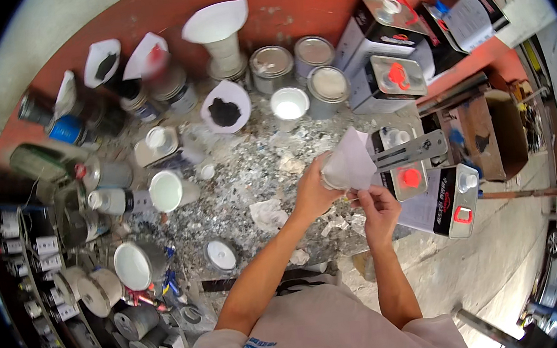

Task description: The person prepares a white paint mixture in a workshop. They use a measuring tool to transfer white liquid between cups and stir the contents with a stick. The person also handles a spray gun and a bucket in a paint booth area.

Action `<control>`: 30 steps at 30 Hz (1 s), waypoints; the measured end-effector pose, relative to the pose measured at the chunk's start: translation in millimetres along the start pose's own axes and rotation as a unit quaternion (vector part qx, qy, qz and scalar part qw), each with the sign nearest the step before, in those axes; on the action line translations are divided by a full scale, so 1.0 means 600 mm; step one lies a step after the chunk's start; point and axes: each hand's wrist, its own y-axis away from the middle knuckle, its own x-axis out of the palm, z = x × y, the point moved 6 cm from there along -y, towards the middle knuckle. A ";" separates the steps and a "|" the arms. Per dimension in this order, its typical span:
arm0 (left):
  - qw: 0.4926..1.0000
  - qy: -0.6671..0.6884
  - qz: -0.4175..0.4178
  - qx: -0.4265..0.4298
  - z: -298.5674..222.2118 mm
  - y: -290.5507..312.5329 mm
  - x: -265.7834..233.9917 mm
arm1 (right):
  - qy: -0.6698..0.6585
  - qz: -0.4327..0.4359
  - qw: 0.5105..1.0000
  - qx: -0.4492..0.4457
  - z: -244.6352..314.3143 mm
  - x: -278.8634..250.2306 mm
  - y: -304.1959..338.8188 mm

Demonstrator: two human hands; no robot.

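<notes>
My left hand wraps round a pale translucent cup, holding it above the workbench. A white paper paint strainer flares at the cup's mouth. Fingers of my right hand are pinched together at the strainer's lower edge; the exact grip is partly hidden. Just beyond the paper a flat metal mixing stick with slots sticks out to the right, its left end hidden behind the paper. Beneath it stands a metal can with a red cap.
Paint-spattered workbench. Open tins, including a white-filled one, line the back. A strainer with a black centre lies left of them. Rectangular solvent cans stand back right, another at the right edge. A white cup sits left.
</notes>
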 end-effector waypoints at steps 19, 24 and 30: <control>0.974 -0.035 -0.221 0.025 0.013 0.155 -0.248 | 0.006 0.218 0.962 0.166 -0.027 0.017 0.074; 0.974 -0.073 -0.214 0.011 0.022 0.190 -0.286 | 0.182 0.249 0.946 -0.100 0.062 0.137 0.016; 0.987 -0.034 -0.155 -0.006 0.021 0.156 -0.261 | 0.226 0.218 0.945 -0.088 0.097 0.218 -0.043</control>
